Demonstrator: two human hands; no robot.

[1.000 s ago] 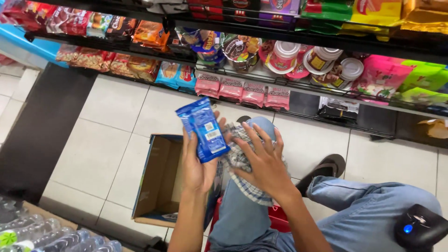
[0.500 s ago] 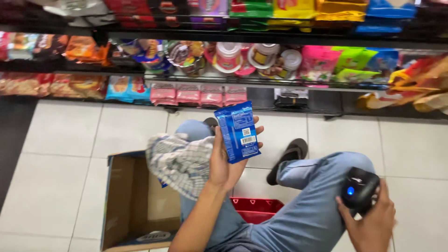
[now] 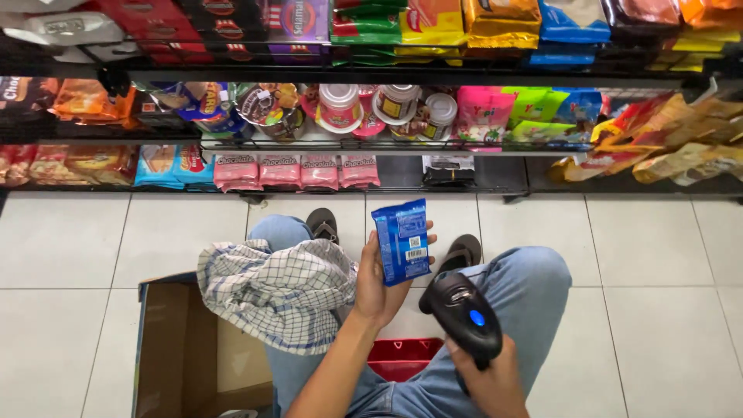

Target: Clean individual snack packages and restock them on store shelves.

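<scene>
The left hand (image 3: 377, 282) is raised in front of the body, forearm rising from the lower edge of the view toward the middle, wrist bent slightly back. Its palm faces right and its fingers (image 3: 428, 232) curl around the far side of a flat blue plastic packet (image 3: 402, 242), thumb along the near left edge, so the packet stands upright above the palm. The right hand (image 3: 489, 378) sits lower and nearer, to the right of the left wrist, closed in a fist around the handle of a black handheld scanner (image 3: 463, 311), whose head juts up and left beyond the knuckles, just below the packet.
</scene>
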